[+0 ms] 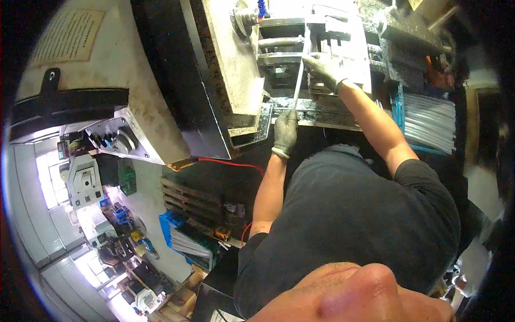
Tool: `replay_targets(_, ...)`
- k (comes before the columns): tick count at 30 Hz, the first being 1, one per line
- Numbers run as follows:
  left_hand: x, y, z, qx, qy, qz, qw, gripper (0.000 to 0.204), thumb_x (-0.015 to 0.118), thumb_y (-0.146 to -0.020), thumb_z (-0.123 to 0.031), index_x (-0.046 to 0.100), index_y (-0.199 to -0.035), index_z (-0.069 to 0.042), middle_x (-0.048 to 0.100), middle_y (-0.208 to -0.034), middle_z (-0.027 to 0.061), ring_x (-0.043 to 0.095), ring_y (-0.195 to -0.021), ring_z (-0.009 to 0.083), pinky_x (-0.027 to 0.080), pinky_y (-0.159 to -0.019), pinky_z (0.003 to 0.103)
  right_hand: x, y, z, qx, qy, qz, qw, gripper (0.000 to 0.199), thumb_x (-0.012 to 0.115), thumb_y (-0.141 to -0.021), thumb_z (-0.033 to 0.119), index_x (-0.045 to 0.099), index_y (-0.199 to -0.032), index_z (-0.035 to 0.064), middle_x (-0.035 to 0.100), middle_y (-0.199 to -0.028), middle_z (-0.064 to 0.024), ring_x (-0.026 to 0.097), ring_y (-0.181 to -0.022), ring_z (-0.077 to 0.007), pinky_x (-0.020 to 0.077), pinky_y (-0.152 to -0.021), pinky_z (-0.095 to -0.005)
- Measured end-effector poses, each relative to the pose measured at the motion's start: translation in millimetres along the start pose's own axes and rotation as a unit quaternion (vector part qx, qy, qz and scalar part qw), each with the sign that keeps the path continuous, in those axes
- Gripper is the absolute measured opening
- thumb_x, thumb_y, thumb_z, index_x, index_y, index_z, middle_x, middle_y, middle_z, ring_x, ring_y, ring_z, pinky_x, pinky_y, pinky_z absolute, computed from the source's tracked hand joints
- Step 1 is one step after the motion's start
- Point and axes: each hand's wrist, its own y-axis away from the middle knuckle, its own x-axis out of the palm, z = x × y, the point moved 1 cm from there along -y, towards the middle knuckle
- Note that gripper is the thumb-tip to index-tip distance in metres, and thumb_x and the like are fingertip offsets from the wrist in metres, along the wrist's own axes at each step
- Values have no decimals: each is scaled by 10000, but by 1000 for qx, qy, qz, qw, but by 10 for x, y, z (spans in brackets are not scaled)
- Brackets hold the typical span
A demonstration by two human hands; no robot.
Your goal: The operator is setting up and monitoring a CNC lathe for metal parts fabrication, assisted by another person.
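My left hand [286, 132], in a grey-white work glove, is closed round the lower end of a long, thin, pale metal rod [299, 86]. The rod slants up and away over the bed of a lathe-like machine [281, 56]. Farther up, my right hand [325, 71], also gloved, has its fingers bent at the rod; glare washes out the detail there. The rod's far end fades into the bright light. To the left of the rod sits a round chuck [244, 20] with a blue hose [262, 8] beside it.
A blue crate of metal rods [429, 124] stands right of my right arm. At lower left are another blue crate of rods [188, 241] and a wooden pallet [190, 201]. A red cable [230, 161] runs below the machine's dark panel [182, 75]. Other machines [86, 182] stand far left.
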Motion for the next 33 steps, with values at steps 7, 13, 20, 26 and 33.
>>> replay_targets(7, 183, -99, 65, 43, 10, 8, 999, 323, 551, -1063, -297, 630, -874, -46, 453, -613, -66, 378, -526, 41, 288, -467, 245, -85, 36, 129, 24, 66, -37, 997, 352, 672, -949, 399, 708, -952, 49, 619, -733, -16, 557, -623, -115, 465, -574, -281)
replay_targets(13, 303, -60, -57, 35, -16, 25, 999, 331, 566, -1053, -298, 646, -890, -21, 492, -640, -47, 421, -560, 59, 317, -505, 258, -244, -83, 42, 11, 93, -20, 995, 293, 687, -966, 393, 656, -874, 117, 595, -729, 28, 483, -576, -64, 415, -514, -246)
replay_targets(20, 134, 97, -208, -18, -34, 120, 992, 322, 565, -1047, -311, 657, -900, -40, 506, -668, -49, 427, -598, 60, 317, -528, 252, -327, -38, -134, -125, 195, 31, 972, 312, 647, -966, 370, 640, -799, 107, 589, -715, 12, 497, -575, -82, 418, -527, -256)
replay_targets(26, -351, 329, -210, -65, -17, 112, 991, 293, 574, -1042, -286, 653, -889, -48, 468, -639, -65, 377, -551, 34, 266, -488, 238, -53, 349, 179, -88, 276, 44, 956, 304, 632, -966, 368, 661, -858, 85, 589, -698, -6, 524, -578, -105, 434, -529, -289)
replay_targets(33, -167, 201, -245, -26, -1, 70, 997, 313, 575, -1045, -292, 672, -886, -41, 499, -643, -52, 387, -550, 38, 278, -496, 236, -43, 125, 86, -10, 70, 70, 995, 338, 611, -946, 397, 684, -819, 91, 594, -674, -10, 517, -600, -123, 419, -566, -325)
